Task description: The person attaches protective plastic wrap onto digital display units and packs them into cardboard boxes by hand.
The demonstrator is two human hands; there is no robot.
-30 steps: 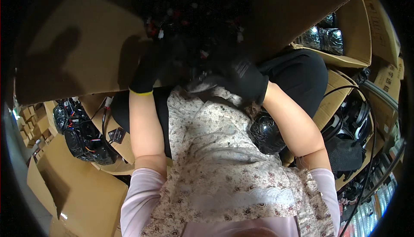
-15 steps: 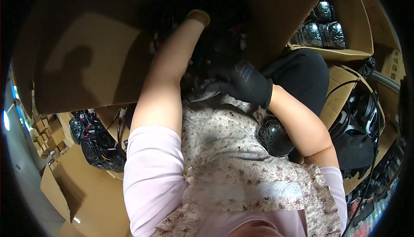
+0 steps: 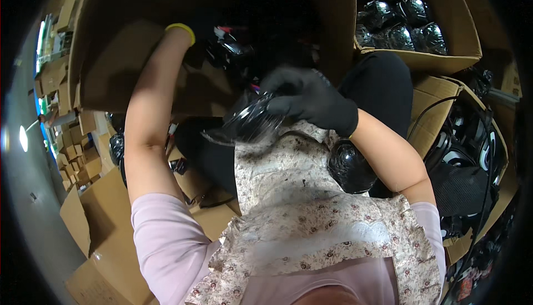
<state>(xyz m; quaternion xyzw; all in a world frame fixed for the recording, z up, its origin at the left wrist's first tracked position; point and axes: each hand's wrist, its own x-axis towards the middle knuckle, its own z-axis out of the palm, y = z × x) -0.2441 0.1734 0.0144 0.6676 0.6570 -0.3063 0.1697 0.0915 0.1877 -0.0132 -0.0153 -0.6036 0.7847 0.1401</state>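
Film-wrapped bundle (image 3: pixel 251 121), long axis slanting, loose end pointing lower-left

This looks like a warehouse or a packing workshop; which of the two is hard to tell. Cardboard boxes fill nearly all the space: a large open carton (image 3: pixel 114 63) in front of the person, an upper right box (image 3: pixel 458 19) holding rows of shiny black wrapped bundles (image 3: pixel 400 35), and below it another box (image 3: pixel 430 96) full of black goods (image 3: pixel 461 160). At far left, many small boxes (image 3: pixel 83 152) sit piled beside a plain grey floor (image 3: pixel 30 205), with a bright light (image 3: pixel 23 138) nearby. The person's flowered apron (image 3: pixel 311 221) and black glove (image 3: pixel 341 117) also suit a workplace.
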